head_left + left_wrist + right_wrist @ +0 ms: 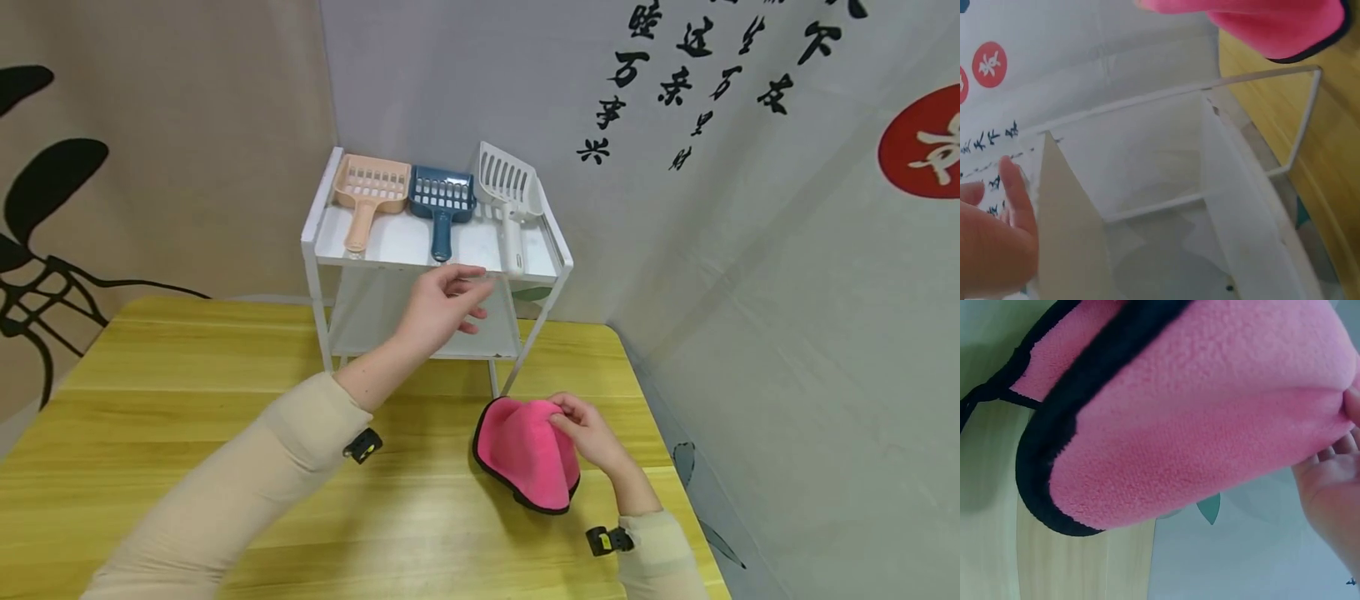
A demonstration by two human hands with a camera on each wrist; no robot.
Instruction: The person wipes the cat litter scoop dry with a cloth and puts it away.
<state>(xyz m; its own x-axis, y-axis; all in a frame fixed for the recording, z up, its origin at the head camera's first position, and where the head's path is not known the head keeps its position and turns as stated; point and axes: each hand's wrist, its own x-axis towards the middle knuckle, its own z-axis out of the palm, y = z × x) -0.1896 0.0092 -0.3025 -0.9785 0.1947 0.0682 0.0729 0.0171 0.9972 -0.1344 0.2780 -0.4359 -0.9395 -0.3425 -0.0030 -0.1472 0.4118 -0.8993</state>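
My right hand (592, 433) pinches a pink towel (528, 450) with black edging between thumb and fingers, and the cloth hangs in folds over the table. In the right wrist view the pink towel (1210, 437) fills most of the picture, gripped at the far right. My left hand (450, 308) is in front of the white rack's upper shelf, holding nothing, fingers loosely bent. Its nearest things are the handles of a blue litter scoop (442, 208) and a white litter scoop (512, 204). A peach litter scoop (367, 196) lies left of them.
The small white two-tier rack (322, 225) stands at the back of the yellow wood-grain table (187, 400). Behind hang a beige curtain (210, 142) and a pale sheet (750, 250) with black writing and a red disc (922, 142).
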